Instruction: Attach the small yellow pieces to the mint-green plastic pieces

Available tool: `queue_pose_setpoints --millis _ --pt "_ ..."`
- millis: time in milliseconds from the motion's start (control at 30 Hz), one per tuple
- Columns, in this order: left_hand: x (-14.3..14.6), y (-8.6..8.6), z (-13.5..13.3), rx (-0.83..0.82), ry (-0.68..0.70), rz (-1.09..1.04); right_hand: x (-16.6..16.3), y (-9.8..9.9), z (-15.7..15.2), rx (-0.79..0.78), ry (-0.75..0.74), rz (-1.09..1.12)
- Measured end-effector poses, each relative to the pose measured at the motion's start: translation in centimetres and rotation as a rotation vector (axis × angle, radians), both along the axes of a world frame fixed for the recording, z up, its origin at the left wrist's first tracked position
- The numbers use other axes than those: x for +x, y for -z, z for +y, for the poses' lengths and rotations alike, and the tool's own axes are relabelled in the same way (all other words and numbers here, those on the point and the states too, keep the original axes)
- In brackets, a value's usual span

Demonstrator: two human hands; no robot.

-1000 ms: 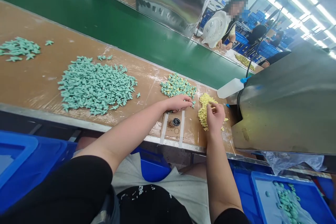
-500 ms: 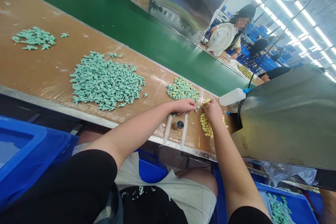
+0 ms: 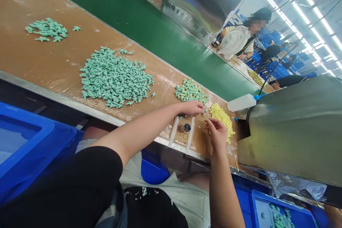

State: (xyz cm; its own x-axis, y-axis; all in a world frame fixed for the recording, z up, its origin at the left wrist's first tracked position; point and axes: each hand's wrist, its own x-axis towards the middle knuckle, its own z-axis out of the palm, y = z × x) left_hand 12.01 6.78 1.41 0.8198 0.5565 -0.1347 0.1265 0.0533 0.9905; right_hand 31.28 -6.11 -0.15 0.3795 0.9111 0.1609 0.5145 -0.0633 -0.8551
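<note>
My left hand (image 3: 192, 108) is closed, pinching a small green star-shaped piece (image 3: 205, 110) at its fingertips. Just to its right and nearer me, my right hand (image 3: 217, 131) has thumb and finger pressed together; whatever they hold is too small to make out. Beside the right hand lies a heap of tiny yellow pieces (image 3: 221, 114), partly covered by it. Beyond the left hand is a pile of green stars with yellow bits on them (image 3: 191, 91). A small round black-topped container (image 3: 186, 127) stands on a taped board (image 3: 181, 137) below the left wrist.
A large pile of plain green stars (image 3: 114, 78) and a smaller one (image 3: 49, 29) lie leftward. Past the table runs a green conveyor belt (image 3: 128, 25). A white squeeze bottle (image 3: 242, 102) leans by a metal housing (image 3: 291, 128) at right. A co-worker sits behind a fan (image 3: 233, 42).
My right hand has drawn back from the yellow heap toward me, uncovering more of it. The left hand keeps its pinch on the green star. The view has shifted slightly.
</note>
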Motion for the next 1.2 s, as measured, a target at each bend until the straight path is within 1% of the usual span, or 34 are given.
queue_pose_setpoints --millis 33,100,200,300,367,500,600,667,833,1067,1200 --pt "0.0 0.0 0.0 0.002 -0.001 0.002 -0.8 0.4 -1.1 0.013 -0.002 0.057" --pt "0.0 0.0 0.0 0.003 -0.004 0.003 -2.2 0.9 -2.8 0.011 -0.044 0.071" --pt "-0.1 -0.2 0.0 -0.003 -0.008 -0.008 -3.8 1.3 -4.5 0.015 -0.113 -0.004" --pt "-0.2 -0.3 -0.1 0.004 -0.008 -0.025 -4.6 1.5 -5.4 0.071 -0.117 -0.068" --pt "-0.3 -0.4 -0.2 -0.001 -0.01 -0.028 -5.0 1.7 -5.8 0.105 -0.144 -0.147" --pt "-0.3 -0.5 -0.2 0.002 -0.008 -0.033 -5.6 1.8 -6.3 0.189 -0.288 -0.354" --pt "-0.3 -0.5 -0.2 -0.006 -0.004 -0.036 -5.9 1.6 -6.6 0.232 -0.308 -0.465" --pt "-0.3 -0.5 -0.2 -0.017 -0.002 -0.038 -5.9 1.5 -6.9 0.22 -0.293 -0.476" --pt "-0.4 -0.5 -0.3 -0.006 -0.001 -0.046 -5.5 1.2 -7.4 0.153 -0.32 -0.403" --pt "-0.4 -0.7 -0.4 -0.011 -0.008 -0.043 -4.8 0.6 -6.4 0.018 -0.32 -0.351" --pt "-0.4 -0.8 -0.5 -0.007 -0.023 -0.034 -4.5 0.2 -6.0 0.018 -0.356 -0.357"
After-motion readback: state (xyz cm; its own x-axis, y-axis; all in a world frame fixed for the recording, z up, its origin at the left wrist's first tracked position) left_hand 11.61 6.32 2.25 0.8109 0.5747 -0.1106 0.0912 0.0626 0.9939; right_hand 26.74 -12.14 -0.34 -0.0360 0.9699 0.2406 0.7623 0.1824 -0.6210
